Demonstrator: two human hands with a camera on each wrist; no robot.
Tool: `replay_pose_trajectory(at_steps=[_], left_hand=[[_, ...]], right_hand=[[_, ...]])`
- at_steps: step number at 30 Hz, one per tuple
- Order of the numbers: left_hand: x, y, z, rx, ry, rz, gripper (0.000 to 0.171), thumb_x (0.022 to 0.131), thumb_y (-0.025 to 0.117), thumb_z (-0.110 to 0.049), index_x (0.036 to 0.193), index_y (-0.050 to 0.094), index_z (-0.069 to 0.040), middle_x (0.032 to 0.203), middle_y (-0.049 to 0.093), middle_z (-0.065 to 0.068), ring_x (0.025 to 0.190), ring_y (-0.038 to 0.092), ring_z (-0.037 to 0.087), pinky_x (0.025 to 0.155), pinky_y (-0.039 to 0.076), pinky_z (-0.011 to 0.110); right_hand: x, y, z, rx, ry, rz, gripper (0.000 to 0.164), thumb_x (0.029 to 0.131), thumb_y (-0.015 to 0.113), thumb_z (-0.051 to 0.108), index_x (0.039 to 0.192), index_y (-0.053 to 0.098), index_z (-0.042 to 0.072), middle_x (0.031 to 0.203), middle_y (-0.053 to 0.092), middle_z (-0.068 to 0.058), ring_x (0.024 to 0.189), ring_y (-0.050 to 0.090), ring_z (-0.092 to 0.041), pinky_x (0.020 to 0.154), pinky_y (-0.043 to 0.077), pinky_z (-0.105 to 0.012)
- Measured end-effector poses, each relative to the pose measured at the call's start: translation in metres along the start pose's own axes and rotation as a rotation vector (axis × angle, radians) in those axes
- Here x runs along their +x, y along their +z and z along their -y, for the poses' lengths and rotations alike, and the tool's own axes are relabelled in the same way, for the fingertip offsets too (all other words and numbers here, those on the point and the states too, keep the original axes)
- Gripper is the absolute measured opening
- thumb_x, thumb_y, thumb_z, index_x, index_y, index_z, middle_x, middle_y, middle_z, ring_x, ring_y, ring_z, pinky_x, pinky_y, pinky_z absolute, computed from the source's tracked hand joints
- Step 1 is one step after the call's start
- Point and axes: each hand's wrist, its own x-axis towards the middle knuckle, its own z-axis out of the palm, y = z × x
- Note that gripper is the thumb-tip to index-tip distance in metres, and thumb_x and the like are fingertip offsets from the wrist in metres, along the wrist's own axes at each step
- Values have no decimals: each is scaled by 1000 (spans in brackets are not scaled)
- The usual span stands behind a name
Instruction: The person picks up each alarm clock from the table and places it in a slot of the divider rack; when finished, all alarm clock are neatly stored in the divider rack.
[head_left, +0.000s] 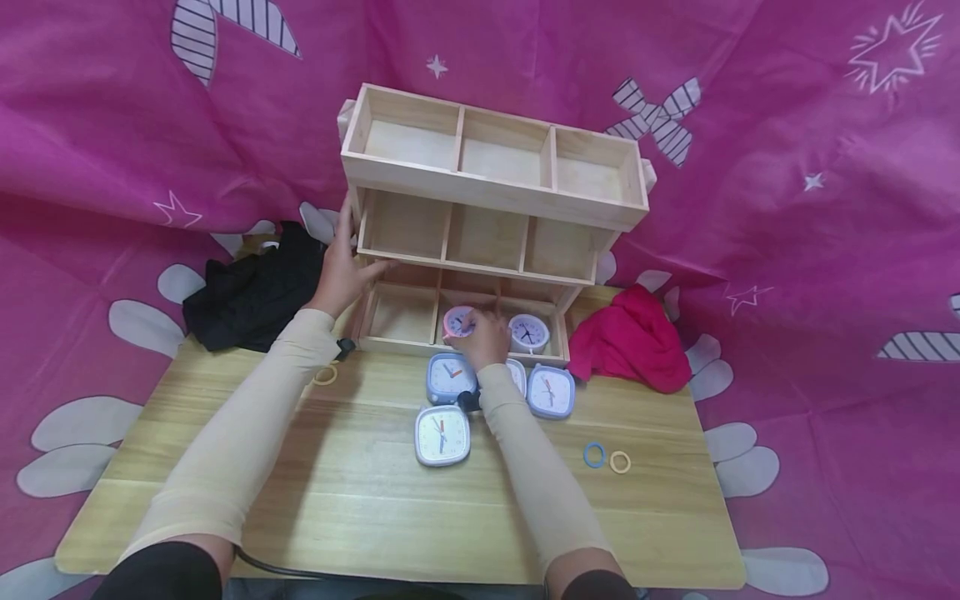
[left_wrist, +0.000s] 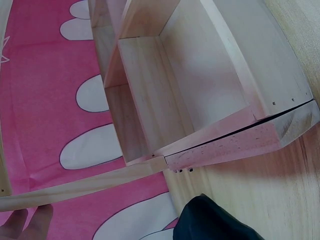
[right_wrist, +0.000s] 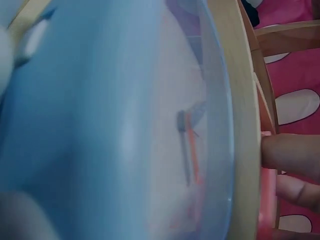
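Observation:
A three-tier wooden rack (head_left: 495, 187) with divided compartments stands at the back of the table. My left hand (head_left: 341, 271) holds its left side, thumb toward the front; in the left wrist view two fingertips (left_wrist: 37, 222) touch a wooden strip. My right hand (head_left: 486, 337) grips a pink round alarm clock (head_left: 456, 320) in the bottom tier's middle compartment. A white-faced round clock (head_left: 528, 333) sits in the right compartment beside it. Blue square clocks (head_left: 450, 377) lie in front of the rack, one partly hidden by my right wrist. A blue clock fills the right wrist view, blurred.
Another square clock (head_left: 442, 435) lies nearer me and one (head_left: 551, 392) to the right. A black cloth (head_left: 255, 287) is left of the rack, a red cloth (head_left: 630, 340) right. A blue ring (head_left: 594, 454) and yellow rings (head_left: 620, 462) lie on the table (head_left: 390, 525).

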Motion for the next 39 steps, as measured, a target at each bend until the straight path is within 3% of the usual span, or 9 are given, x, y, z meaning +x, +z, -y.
replay_pose_trajectory(at_steps=[5, 11, 16, 20, 22, 25, 30, 33, 39], left_hand=[[-1, 0, 1, -7, -2, 3, 128, 84, 90, -2, 173, 4, -36, 175, 27, 17, 155, 39, 43, 124, 39, 64], [-2, -1, 3, -12, -8, -2, 128, 84, 90, -3, 173, 5, -37, 175, 29, 16, 154, 41, 42, 123, 40, 63], [-2, -1, 3, -18, -3, 9, 127, 84, 89, -3, 173, 5, -36, 176, 26, 13, 158, 36, 38, 124, 39, 63], [-2, -1, 3, -18, -1, 11, 127, 84, 89, -2, 173, 5, -35, 177, 24, 12, 159, 34, 38, 124, 38, 64], [-2, -1, 2, -16, 2, 8, 127, 84, 89, -1, 173, 5, -35, 177, 24, 12, 159, 34, 39, 125, 38, 64], [-2, -1, 2, -13, 4, 7, 128, 83, 89, 1, 173, 5, -35, 177, 25, 12, 159, 34, 39, 125, 37, 63], [0, -2, 1, -15, 5, 17, 128, 83, 90, -1, 173, 5, -37, 176, 26, 12, 159, 34, 38, 126, 37, 61], [0, -3, 0, -21, 9, 26, 129, 84, 91, -5, 172, 4, -41, 177, 26, 10, 160, 34, 36, 127, 36, 61], [0, -3, -1, -17, 6, 23, 129, 84, 91, -6, 172, 3, -40, 177, 26, 10, 161, 33, 34, 128, 36, 59]], right_hand=[[1, -1, -2, 3, -19, 42, 34, 76, 96, 40, 84, 77, 14, 94, 80, -4, 120, 66, -36, 111, 45, -55], [-14, -12, -8, 153, -34, 20, 25, 84, 90, 30, 94, 80, 9, 115, 78, -10, 119, 65, -38, 108, 50, -52], [-47, -30, -13, 258, -67, -27, 22, 90, 84, 25, 99, 79, 5, 115, 76, -14, 116, 64, -37, 113, 47, -55], [-80, -41, -21, 295, -58, -8, 20, 92, 81, 24, 102, 79, 6, 105, 75, -12, 99, 67, -29, 97, 56, -45], [-96, -45, -24, 312, -49, 5, 18, 92, 81, 23, 102, 79, 8, 102, 74, -9, 91, 68, -24, 82, 57, -37], [-119, -50, -29, 331, -62, 20, 19, 92, 81, 22, 104, 79, 8, 102, 73, -8, 90, 70, -23, 81, 58, -35], [-150, -52, -36, 320, -83, 65, 33, 90, 85, 25, 117, 76, 8, 114, 74, -9, 107, 71, -27, 97, 58, -44], [-165, -50, -39, 324, -53, 111, 50, 87, 88, 31, 129, 72, 9, 127, 72, -11, 118, 69, -29, 104, 56, -49], [-185, -43, -43, 351, -17, 207, 84, 77, 96, 35, 150, 59, 15, 156, 57, -7, 139, 58, -31, 118, 49, -54]])
